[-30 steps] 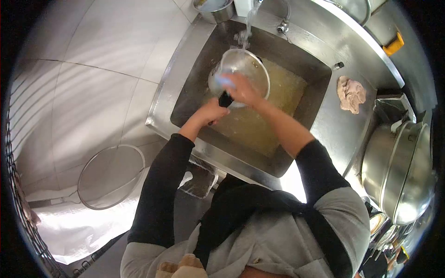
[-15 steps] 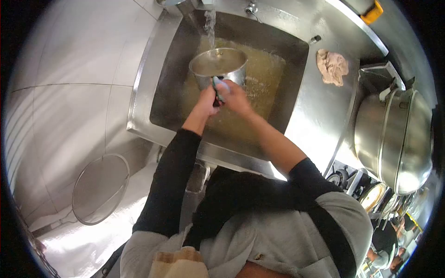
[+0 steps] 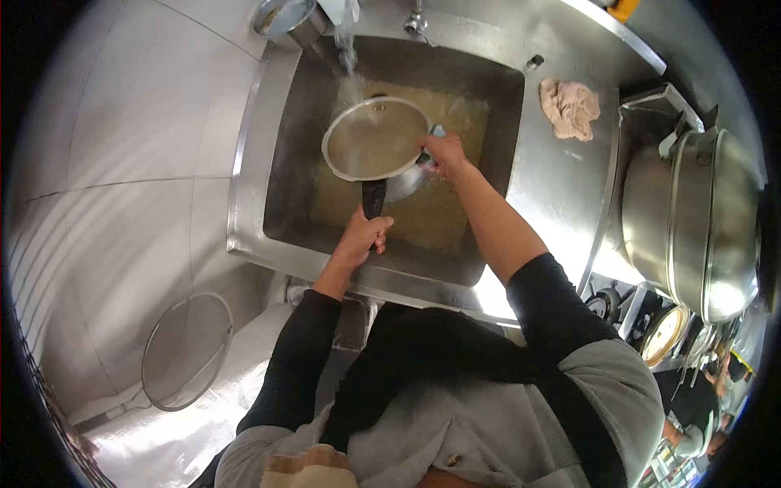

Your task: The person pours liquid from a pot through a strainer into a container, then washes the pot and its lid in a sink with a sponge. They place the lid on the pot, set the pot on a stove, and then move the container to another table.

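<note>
A metal saucepan (image 3: 403, 186) is held over the sink, its round mouth facing up toward me. My left hand (image 3: 360, 238) is closed around the pan's black handle (image 3: 373, 198). At the right side of the rim, my right hand (image 3: 446, 154) presses a scouring sponge (image 3: 438, 131) against the pan, its fingers partly hidden. Cloudy water stands in the sink (image 3: 286, 163) below the pan. A stream of water (image 3: 347, 47) falls just behind the rim.
A crumpled cloth (image 3: 569, 108) lies on the steel counter at right, beside large metal pots (image 3: 683, 224). A metal container (image 3: 289, 20) stands at the sink's back left corner. A round mesh strainer (image 3: 187, 351) is at lower left. Other people (image 3: 691, 407) show at far right.
My hands have come apart: the left has drawn back along the handle, while the right has moved with the sponge to the pan's right rim. The pan's mouth now faces me more.
</note>
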The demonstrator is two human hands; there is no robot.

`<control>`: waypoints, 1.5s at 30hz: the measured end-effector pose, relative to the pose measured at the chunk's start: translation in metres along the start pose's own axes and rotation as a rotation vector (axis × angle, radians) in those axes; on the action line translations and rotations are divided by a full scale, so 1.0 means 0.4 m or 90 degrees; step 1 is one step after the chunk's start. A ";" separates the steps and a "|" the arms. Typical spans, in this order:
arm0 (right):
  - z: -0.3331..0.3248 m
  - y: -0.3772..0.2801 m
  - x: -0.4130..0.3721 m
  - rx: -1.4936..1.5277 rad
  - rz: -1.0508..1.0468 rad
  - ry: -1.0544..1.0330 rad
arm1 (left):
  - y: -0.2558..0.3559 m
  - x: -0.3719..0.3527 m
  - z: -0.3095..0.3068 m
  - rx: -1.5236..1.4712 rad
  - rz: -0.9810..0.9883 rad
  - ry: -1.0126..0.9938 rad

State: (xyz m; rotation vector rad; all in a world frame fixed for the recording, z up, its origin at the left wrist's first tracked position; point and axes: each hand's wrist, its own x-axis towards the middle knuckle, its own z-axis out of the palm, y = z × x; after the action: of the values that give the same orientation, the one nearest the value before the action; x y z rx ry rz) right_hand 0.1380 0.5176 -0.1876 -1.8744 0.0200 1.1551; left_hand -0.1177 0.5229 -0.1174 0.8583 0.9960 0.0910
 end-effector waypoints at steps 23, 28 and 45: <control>0.110 -0.150 -0.049 -0.545 -0.551 -0.060 | 0.085 0.001 -0.165 0.394 -0.130 0.134; 0.161 0.010 -0.230 -0.382 -1.141 -0.183 | 0.059 -0.024 -0.181 0.259 -0.144 0.077; 0.249 0.301 -0.145 0.354 -0.153 -0.156 | 0.034 -0.007 -0.067 -0.384 -0.113 -0.134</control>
State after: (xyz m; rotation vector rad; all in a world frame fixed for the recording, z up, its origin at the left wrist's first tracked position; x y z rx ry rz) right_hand -0.0172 0.4920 -0.2432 -1.2058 -0.0183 1.0697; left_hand -0.1358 0.5468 -0.1132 0.2198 0.7774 0.1382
